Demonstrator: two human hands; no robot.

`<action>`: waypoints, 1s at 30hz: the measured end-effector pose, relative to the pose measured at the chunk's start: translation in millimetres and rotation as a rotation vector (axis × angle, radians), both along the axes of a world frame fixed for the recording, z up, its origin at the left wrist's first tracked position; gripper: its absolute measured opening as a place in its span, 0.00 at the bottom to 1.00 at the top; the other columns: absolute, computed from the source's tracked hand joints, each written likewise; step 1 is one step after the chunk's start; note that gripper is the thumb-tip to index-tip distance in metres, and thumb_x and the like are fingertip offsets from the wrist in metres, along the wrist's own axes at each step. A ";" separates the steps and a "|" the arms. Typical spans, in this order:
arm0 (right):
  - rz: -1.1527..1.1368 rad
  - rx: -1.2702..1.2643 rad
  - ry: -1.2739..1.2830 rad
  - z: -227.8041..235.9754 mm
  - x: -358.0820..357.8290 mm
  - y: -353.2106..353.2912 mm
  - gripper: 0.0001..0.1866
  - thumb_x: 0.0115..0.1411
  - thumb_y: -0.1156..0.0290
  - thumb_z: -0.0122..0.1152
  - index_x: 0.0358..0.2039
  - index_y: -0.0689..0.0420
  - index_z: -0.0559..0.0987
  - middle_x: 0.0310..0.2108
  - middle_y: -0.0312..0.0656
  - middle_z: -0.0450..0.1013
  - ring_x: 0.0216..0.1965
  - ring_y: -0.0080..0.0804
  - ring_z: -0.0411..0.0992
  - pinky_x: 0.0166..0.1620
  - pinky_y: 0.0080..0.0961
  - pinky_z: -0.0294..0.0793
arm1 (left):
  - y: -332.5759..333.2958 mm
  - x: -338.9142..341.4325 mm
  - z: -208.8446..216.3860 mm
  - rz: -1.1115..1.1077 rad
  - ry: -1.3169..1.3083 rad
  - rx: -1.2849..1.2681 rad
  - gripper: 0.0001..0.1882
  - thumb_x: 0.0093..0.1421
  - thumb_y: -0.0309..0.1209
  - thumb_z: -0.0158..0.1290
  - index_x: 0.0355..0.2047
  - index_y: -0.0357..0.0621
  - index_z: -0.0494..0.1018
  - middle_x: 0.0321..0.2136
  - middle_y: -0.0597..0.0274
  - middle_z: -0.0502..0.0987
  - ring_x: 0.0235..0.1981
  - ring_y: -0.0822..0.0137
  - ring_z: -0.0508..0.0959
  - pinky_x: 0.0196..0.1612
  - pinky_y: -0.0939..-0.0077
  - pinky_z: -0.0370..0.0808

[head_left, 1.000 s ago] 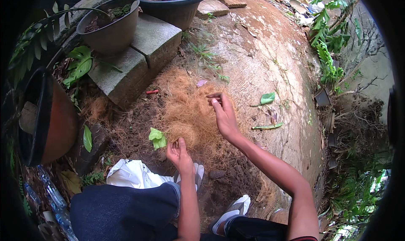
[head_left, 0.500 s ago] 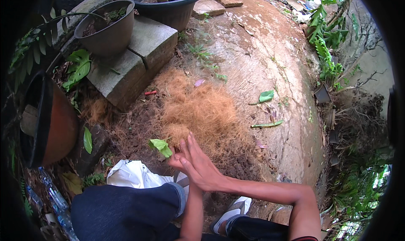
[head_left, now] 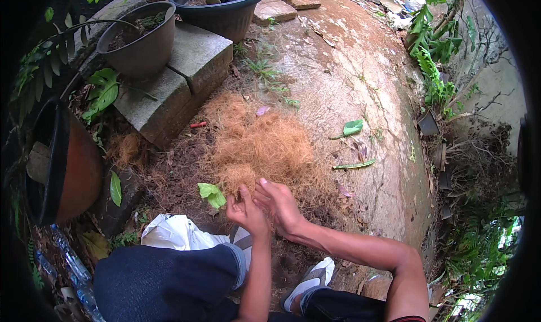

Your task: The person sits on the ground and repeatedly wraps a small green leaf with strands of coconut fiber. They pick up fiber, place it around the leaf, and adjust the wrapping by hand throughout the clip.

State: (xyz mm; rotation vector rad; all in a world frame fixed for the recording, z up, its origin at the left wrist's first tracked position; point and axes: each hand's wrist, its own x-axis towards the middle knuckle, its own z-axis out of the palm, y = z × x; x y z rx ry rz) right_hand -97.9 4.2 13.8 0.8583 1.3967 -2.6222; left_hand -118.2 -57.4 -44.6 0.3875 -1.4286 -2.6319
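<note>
Both my hands are close together at the near edge of a loose heap of orange-brown fibre (head_left: pixel 265 144). My left hand (head_left: pixel 248 214) has its fingers bent inward and closed, with a fingertip at a small rounded lump of fibre (head_left: pixel 238 175). Just to the right, my right hand (head_left: pixel 282 206) is curved with its fingers closed toward the left one. Whatever lies between the fingers is hidden or too fine to make out. A pale green leaf (head_left: pixel 212 194) shows right beside my left fingers; whether it touches them I cannot tell.
Concrete blocks (head_left: pixel 197 57) carry a grey-brown pot (head_left: pixel 141 45), near a dark pot (head_left: pixel 220 14). An orange-brown pot (head_left: pixel 81 164) lies tipped at left. A white bag (head_left: pixel 180 232) lies by my knee. Fallen leaves (head_left: pixel 353 127) dot the paved slope; plastic bottles (head_left: pixel 73 260) lie lower left.
My right hand lay across my left with its fingers stretched out. Now the hands have drawn apart side by side, with fingers bent. The view has shifted slightly.
</note>
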 end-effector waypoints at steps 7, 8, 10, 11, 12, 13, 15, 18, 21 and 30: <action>-0.096 -0.060 -0.034 3.2 -3.1 3.2 0.29 0.72 0.52 0.56 0.57 0.68 0.73 0.55 0.48 0.73 0.60 0.36 0.70 0.65 0.37 0.66 | 9.8 6.0 7.0 0.065 -0.103 -0.100 0.09 0.70 0.26 0.57 0.44 0.31 0.74 0.41 0.55 0.81 0.39 0.70 0.80 0.40 0.75 0.77; -0.091 -0.068 -0.047 1.8 -2.6 4.2 0.29 0.72 0.52 0.56 0.57 0.69 0.73 0.55 0.49 0.73 0.60 0.37 0.70 0.65 0.37 0.66 | 10.0 7.7 6.0 0.078 -0.154 -0.144 0.09 0.70 0.25 0.57 0.45 0.31 0.74 0.42 0.55 0.82 0.41 0.70 0.80 0.41 0.74 0.78; -0.080 -0.081 -0.052 -4.9 -2.0 7.9 0.29 0.72 0.52 0.56 0.56 0.69 0.73 0.56 0.50 0.72 0.60 0.38 0.69 0.65 0.39 0.66 | 6.6 4.0 -3.8 -0.004 -0.052 -0.139 0.11 0.70 0.26 0.57 0.47 0.30 0.74 0.44 0.54 0.81 0.43 0.69 0.80 0.42 0.74 0.78; -0.069 -0.087 -0.043 -7.7 -2.9 10.1 0.29 0.72 0.52 0.56 0.56 0.69 0.74 0.56 0.51 0.73 0.60 0.38 0.70 0.66 0.39 0.66 | 4.7 1.7 -7.4 -0.041 -0.002 -0.136 0.12 0.70 0.27 0.57 0.47 0.29 0.74 0.45 0.53 0.81 0.44 0.69 0.80 0.43 0.74 0.78; -0.070 -0.080 -0.040 -10.1 -2.0 11.6 0.30 0.72 0.52 0.56 0.57 0.70 0.73 0.56 0.51 0.73 0.60 0.38 0.70 0.66 0.40 0.65 | 4.6 0.6 -10.6 -0.054 -0.003 -0.136 0.12 0.70 0.28 0.57 0.48 0.31 0.73 0.46 0.54 0.81 0.45 0.69 0.80 0.42 0.74 0.78; -0.070 -0.075 -0.038 -12.8 -1.9 12.4 0.30 0.72 0.52 0.56 0.57 0.70 0.73 0.56 0.52 0.73 0.60 0.39 0.70 0.66 0.40 0.65 | 4.9 -0.3 -13.7 -0.066 -0.003 -0.135 0.13 0.71 0.29 0.57 0.49 0.32 0.73 0.47 0.55 0.81 0.45 0.69 0.80 0.42 0.74 0.78; -0.099 -0.038 -0.049 -6.0 -5.0 14.6 0.31 0.72 0.52 0.55 0.58 0.70 0.73 0.57 0.53 0.73 0.60 0.39 0.70 0.67 0.40 0.64 | 3.7 -3.3 -11.7 -0.110 -0.100 -0.075 0.14 0.71 0.30 0.57 0.51 0.36 0.72 0.48 0.57 0.80 0.46 0.69 0.80 0.42 0.73 0.78; -0.074 0.099 -0.031 4.4 -10.2 14.0 0.33 0.73 0.51 0.54 0.60 0.72 0.72 0.59 0.53 0.73 0.62 0.41 0.70 0.69 0.39 0.62 | -3.7 -6.9 -8.1 -0.167 -0.269 0.064 0.15 0.71 0.32 0.57 0.54 0.41 0.71 0.49 0.60 0.80 0.47 0.69 0.80 0.42 0.72 0.79; -0.021 0.191 -0.015 8.4 -14.7 10.5 0.35 0.73 0.50 0.52 0.62 0.73 0.70 0.61 0.56 0.71 0.64 0.44 0.69 0.70 0.39 0.60 | -4.7 -8.2 -0.9 -0.162 -0.242 0.136 0.14 0.71 0.33 0.57 0.53 0.44 0.71 0.49 0.62 0.80 0.46 0.67 0.81 0.40 0.70 0.81; 0.041 0.411 -0.014 9.6 -5.2 16.3 0.28 0.74 0.54 0.51 0.58 0.67 0.78 0.62 0.52 0.72 0.64 0.42 0.69 0.69 0.37 0.60 | -7.5 -8.0 13.2 -0.149 -0.208 0.262 0.11 0.70 0.27 0.57 0.50 0.42 0.72 0.46 0.60 0.79 0.39 0.71 0.79 0.37 0.77 0.79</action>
